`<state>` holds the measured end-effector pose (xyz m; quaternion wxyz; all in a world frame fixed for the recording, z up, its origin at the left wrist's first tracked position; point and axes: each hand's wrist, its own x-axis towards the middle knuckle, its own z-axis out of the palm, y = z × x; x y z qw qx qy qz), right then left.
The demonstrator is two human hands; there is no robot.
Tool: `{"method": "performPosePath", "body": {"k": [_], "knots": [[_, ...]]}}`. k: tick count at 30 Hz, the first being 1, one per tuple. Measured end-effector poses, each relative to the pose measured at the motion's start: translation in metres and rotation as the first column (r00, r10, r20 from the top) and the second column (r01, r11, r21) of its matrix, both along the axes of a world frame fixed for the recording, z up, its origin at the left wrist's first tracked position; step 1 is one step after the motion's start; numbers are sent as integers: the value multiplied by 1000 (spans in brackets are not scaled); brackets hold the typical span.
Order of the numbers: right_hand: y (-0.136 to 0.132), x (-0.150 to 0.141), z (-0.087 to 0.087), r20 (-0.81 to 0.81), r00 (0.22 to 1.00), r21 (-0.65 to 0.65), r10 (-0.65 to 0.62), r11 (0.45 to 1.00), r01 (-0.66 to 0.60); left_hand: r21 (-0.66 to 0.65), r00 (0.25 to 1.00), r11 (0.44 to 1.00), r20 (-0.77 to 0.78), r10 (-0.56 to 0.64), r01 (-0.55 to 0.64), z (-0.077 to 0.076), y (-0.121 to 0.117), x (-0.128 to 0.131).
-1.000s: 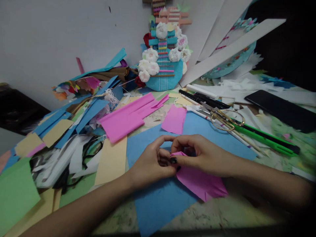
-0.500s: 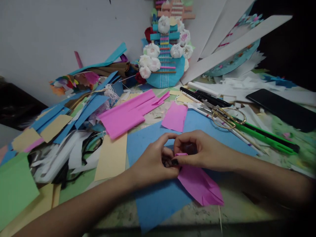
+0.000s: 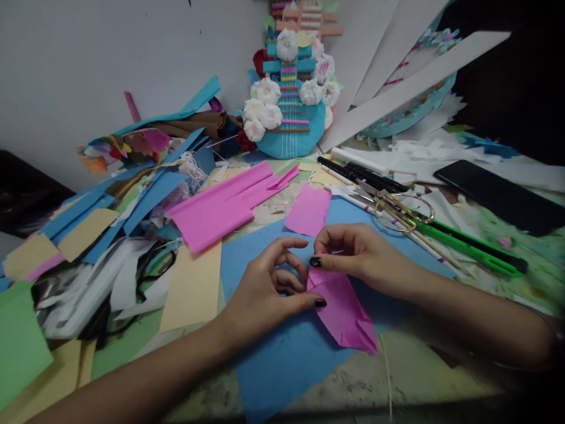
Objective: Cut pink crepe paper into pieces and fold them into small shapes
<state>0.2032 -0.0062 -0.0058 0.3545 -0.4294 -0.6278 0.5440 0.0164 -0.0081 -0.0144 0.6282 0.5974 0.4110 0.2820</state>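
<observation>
A piece of pink crepe paper [image 3: 342, 315], folded over at its top, hangs between my two hands above a blue sheet [image 3: 286, 365]. With thumb and curled fingers, my right hand [image 3: 359, 256] pinches its upper edge. My left hand [image 3: 269, 282] has its thumb on the paper's front, the lower fingers bent at its left edge and the index finger held away. Flat beyond my hands lies a small pink paper piece [image 3: 308, 209]. Left of that is a larger folded pink crepe sheet [image 3: 212, 209].
Gold-handled scissors [image 3: 404, 212], a green cutter [image 3: 477, 247], black pens [image 3: 375, 176] and a phone [image 3: 498, 194] lie at the right. A blue paper guitar with white flowers [image 3: 289, 135] stands at the back. Paper scraps and a beige sheet [image 3: 192, 288] cover the left.
My left hand's fingers have spread and its index finger has lifted off. The right hand has risen slightly, still pinching the paper's top. The held paper has shifted left and up.
</observation>
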Motion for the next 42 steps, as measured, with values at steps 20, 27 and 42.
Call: {"method": "performPosePath", "body": {"k": [20,27,42], "knots": [[-1,0,-5,-75,996,-18,-54,998,53,-39,995,999,91,42,-38,3,3,-4],[-5,-5,-2,-83,996,-18,-24,1000,22,-93,994,995,96,47,-38,-1,6,-1],[-4,-5,0,-170,985,-167,-22,986,-7,-111,997,994,81,15,-6,4,8,-5]]}}
